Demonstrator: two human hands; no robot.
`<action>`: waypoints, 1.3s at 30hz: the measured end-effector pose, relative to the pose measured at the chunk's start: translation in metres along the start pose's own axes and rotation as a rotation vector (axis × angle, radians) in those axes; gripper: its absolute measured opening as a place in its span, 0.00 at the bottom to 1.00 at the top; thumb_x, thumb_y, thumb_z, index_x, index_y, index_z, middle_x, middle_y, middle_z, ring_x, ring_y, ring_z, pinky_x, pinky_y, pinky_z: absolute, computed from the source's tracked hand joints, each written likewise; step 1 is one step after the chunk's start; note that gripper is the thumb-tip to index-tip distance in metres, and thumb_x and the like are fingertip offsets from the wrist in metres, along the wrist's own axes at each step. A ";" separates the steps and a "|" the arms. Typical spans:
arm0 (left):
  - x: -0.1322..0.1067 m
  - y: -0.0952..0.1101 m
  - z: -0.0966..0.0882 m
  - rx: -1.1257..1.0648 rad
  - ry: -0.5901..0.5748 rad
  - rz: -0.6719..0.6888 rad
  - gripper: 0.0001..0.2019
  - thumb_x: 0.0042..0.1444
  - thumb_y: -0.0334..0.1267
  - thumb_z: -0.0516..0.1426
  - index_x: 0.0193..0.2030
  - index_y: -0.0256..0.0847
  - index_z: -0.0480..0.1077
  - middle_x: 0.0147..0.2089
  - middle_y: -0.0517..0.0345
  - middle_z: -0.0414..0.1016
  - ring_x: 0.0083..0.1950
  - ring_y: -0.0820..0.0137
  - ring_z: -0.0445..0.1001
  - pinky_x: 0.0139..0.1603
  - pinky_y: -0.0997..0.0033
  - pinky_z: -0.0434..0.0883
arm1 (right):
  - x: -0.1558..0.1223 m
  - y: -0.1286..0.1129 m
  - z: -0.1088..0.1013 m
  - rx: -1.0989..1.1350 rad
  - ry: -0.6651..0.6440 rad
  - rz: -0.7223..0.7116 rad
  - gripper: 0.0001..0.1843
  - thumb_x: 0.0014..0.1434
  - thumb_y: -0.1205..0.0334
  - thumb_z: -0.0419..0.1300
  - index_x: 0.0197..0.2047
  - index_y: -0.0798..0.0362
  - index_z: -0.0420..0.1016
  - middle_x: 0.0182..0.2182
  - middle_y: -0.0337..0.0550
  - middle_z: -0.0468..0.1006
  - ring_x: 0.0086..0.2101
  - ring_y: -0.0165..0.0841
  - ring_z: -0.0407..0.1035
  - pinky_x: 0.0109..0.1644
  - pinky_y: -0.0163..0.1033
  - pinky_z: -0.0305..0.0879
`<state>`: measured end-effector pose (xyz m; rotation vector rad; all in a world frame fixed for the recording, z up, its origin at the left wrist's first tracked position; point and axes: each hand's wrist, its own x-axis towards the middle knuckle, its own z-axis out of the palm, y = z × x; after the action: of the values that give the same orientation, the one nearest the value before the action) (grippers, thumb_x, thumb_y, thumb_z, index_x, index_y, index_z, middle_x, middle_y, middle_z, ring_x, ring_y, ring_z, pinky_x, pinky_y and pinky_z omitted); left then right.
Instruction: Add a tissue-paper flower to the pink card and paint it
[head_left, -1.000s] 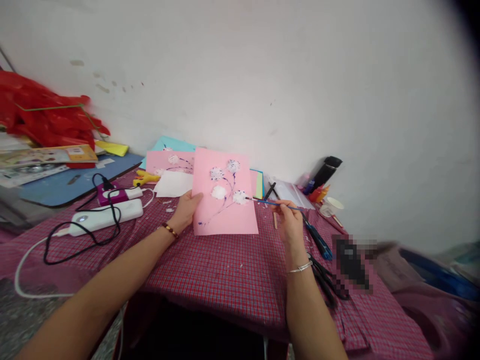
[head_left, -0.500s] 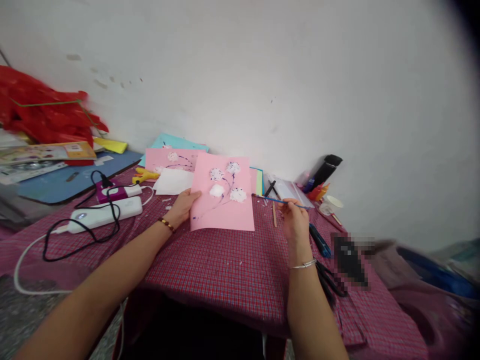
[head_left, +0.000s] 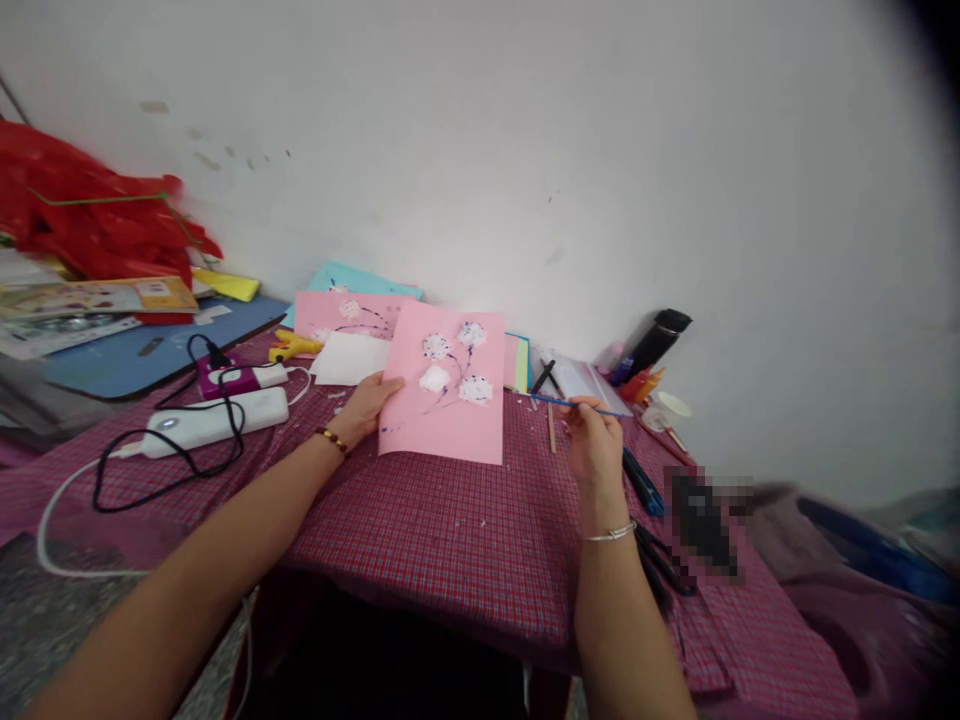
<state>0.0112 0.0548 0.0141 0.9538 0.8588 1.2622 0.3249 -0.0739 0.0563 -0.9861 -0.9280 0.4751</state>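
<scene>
My left hand [head_left: 367, 407] grips the left edge of a pink paper sheet [head_left: 442, 420] and holds it tilted up off the table. The sheet carries several white cotton-like flowers [head_left: 454, 366] with purple painted stems. My right hand [head_left: 592, 440] pinches a thin blue paintbrush [head_left: 559, 401]. The brush tip points left and stops just short of the sheet's right edge, apart from it. Both wrists wear bracelets.
The table has a red checked cloth [head_left: 450, 530]. On the left lie a white power strip [head_left: 217, 422], a black cable and a purple device. Behind the sheet sit another pink sheet [head_left: 337, 315], white paper, a yellow glue gun [head_left: 294, 347]. Scissors [head_left: 660, 565], a blue pen, a black bottle [head_left: 656, 340] are right.
The brush tip left the lower right flower and drew back to the right. My left hand lowered the sheet slightly and shifted it a little rightward.
</scene>
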 end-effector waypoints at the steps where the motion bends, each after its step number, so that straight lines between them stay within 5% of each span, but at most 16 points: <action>1: 0.000 0.000 0.000 -0.003 0.015 0.025 0.18 0.39 0.37 0.67 0.39 0.34 0.76 0.35 0.48 0.81 0.31 0.66 0.76 0.35 0.66 0.74 | -0.002 -0.001 0.002 -0.022 0.018 -0.025 0.08 0.55 0.56 0.61 0.32 0.51 0.76 0.25 0.37 0.78 0.27 0.32 0.72 0.37 0.40 0.68; 10: -0.011 -0.003 0.013 -0.029 0.106 0.220 0.22 0.43 0.43 0.67 0.44 0.35 0.74 0.38 0.51 0.80 0.34 0.67 0.76 0.37 0.69 0.73 | -0.032 0.003 0.037 -0.350 0.007 -0.305 0.13 0.62 0.55 0.59 0.42 0.52 0.82 0.37 0.48 0.84 0.38 0.40 0.76 0.46 0.48 0.68; 21: -0.015 -0.007 0.017 -0.025 0.135 0.248 0.21 0.44 0.44 0.66 0.43 0.35 0.74 0.37 0.51 0.80 0.34 0.67 0.76 0.36 0.69 0.73 | -0.040 -0.006 0.044 -0.623 -0.138 -0.660 0.10 0.65 0.62 0.57 0.41 0.48 0.80 0.37 0.44 0.84 0.39 0.38 0.77 0.56 0.53 0.63; 32: -0.019 -0.006 0.021 -0.043 0.137 0.262 0.20 0.45 0.45 0.66 0.43 0.35 0.74 0.38 0.50 0.80 0.35 0.66 0.76 0.37 0.68 0.73 | -0.040 -0.001 0.048 -0.761 -0.214 -0.840 0.11 0.64 0.65 0.58 0.47 0.44 0.78 0.39 0.41 0.84 0.40 0.36 0.76 0.60 0.54 0.58; 39: -0.022 -0.005 0.023 -0.057 0.139 0.248 0.19 0.46 0.43 0.65 0.43 0.35 0.74 0.38 0.50 0.80 0.35 0.67 0.76 0.38 0.67 0.73 | -0.038 0.004 0.051 -0.851 -0.216 -0.821 0.11 0.65 0.65 0.57 0.48 0.45 0.77 0.41 0.42 0.83 0.41 0.37 0.75 0.59 0.54 0.57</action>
<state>0.0321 0.0305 0.0182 0.9560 0.8250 1.5729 0.2619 -0.0737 0.0483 -1.1892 -1.6798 -0.5746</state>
